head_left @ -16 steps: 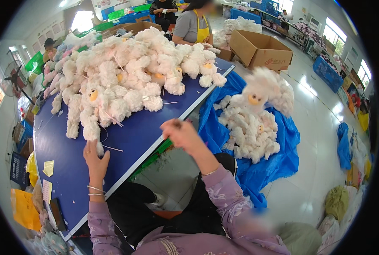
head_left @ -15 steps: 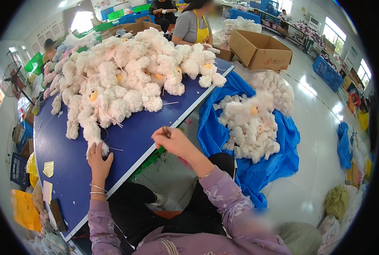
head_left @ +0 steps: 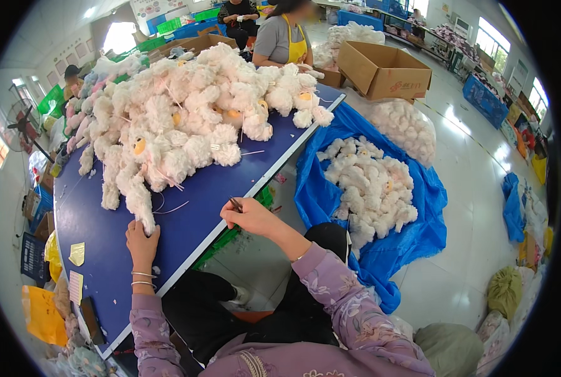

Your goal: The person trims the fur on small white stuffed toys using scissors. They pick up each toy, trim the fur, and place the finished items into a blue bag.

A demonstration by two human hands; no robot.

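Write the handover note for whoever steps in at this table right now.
Left hand: on the leg of a white plush toy at the near edge of the pile on the blue table.
Right hand: pinching a small dark tool over the table edge.
Done: a heap of plush toys lies on the blue tarp on the floor.
Left: the large pile on the table.

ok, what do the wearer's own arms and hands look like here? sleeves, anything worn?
Both arms wear long lilac sleeves with a pale floral print, cuffs ending at the wrists. The left wrist carries two thin bangles. The left hand and right hand are bare: no gloves, and no rings that I can make out.
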